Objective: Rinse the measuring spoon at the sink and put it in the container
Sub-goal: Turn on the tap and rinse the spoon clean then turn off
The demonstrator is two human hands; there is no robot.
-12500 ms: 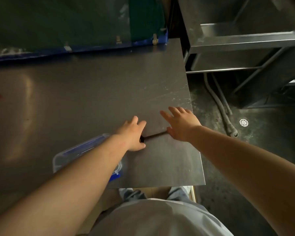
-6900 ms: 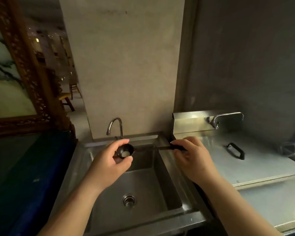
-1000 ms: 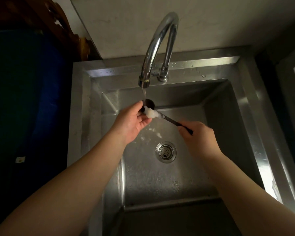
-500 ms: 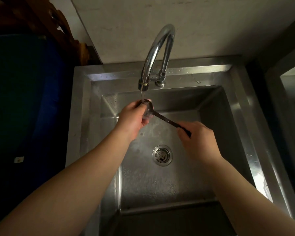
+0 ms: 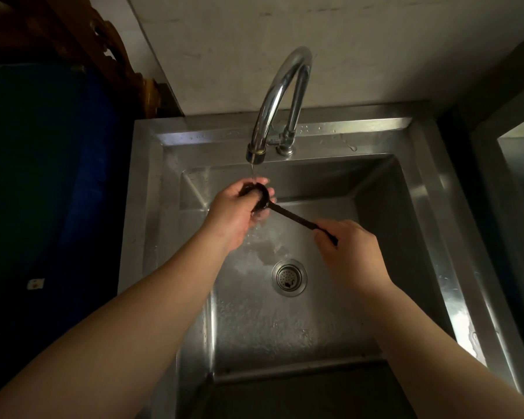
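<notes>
Spoon (image 5: 288, 213) black, bowl under tap (image 5: 280, 95) stream. Left hand (image 5: 236, 211) grip cupped round bowl; right hand (image 5: 350, 252) grip pinching handle end. Over sink (image 5: 430, 225).

Over the steel sink (image 5: 430, 189), the left hand (image 5: 235, 211) cups the bowl of the black measuring spoon (image 5: 288, 211) under a thin stream from the tap (image 5: 280, 95); the right hand (image 5: 350, 252) grips its handle above the drain (image 5: 289, 277).
</notes>
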